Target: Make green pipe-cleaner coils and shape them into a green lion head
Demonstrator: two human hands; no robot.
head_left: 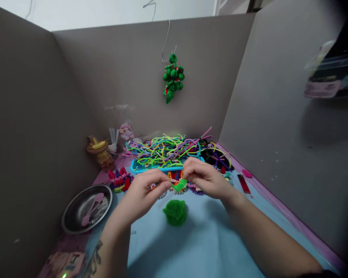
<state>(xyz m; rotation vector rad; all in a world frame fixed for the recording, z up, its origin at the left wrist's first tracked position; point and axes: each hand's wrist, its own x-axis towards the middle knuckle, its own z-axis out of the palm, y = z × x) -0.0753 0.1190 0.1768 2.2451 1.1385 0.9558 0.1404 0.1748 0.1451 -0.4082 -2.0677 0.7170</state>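
Note:
Between my two hands is a bright green pipe cleaner (179, 185), coiled into a short spiral. My left hand (146, 193) pinches its left end between thumb and fingers. At the other end, my right hand (204, 177) closes its fingertips on the coil. A thin clear stick (166, 199) slants down from the left fingertips; whether it runs inside the coil I cannot tell. Below the hands, a fuzzy green ball-like piece (175, 212) lies on the blue cloth (208, 247).
Behind the hands stands a blue tray (136, 166) heaped with colourful pipe cleaners (168, 150). At left are a metal bowl (72, 204) holding a pink scoop (92, 208) and a brown cup (101, 154). A green ornament (173, 79) hangs on the grey back panel (118, 69).

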